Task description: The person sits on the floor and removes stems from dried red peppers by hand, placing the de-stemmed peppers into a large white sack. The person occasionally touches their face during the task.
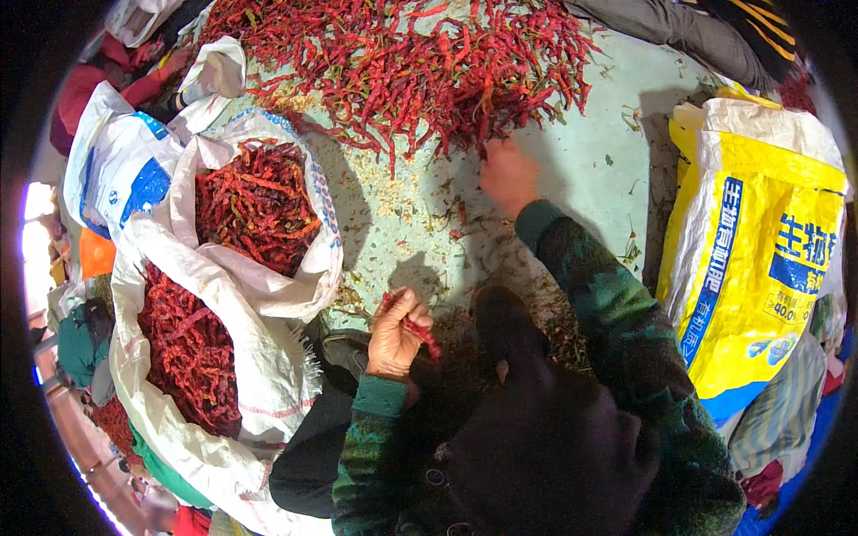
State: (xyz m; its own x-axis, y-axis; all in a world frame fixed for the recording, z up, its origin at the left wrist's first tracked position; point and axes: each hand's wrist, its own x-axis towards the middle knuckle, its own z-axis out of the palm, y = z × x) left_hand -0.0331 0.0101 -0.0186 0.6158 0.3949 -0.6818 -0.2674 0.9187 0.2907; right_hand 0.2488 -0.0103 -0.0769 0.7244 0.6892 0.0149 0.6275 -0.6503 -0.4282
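Note:
My left hand [395, 338] is closed around a dried red chili [422, 335], close to my body. My right hand [509, 175] is blurred and reaches to the near edge of a large pile of dried red chilies [415, 77]. Its fingertips touch or nearly touch the chilies there; whether it grips one is hidden. The pile lies across a pale green surface [603, 181], where seeds and bits of stem [392, 201] are scattered between my hands.
On my left stand two open white woven sacks, a rear one [322, 221] and a nearer one [268, 382], both holding red chilies. A yellow printed sack [757, 248] stands at right. Another person's red sleeve [87, 94] shows upper left, and a grey-clothed leg [677, 33] upper right.

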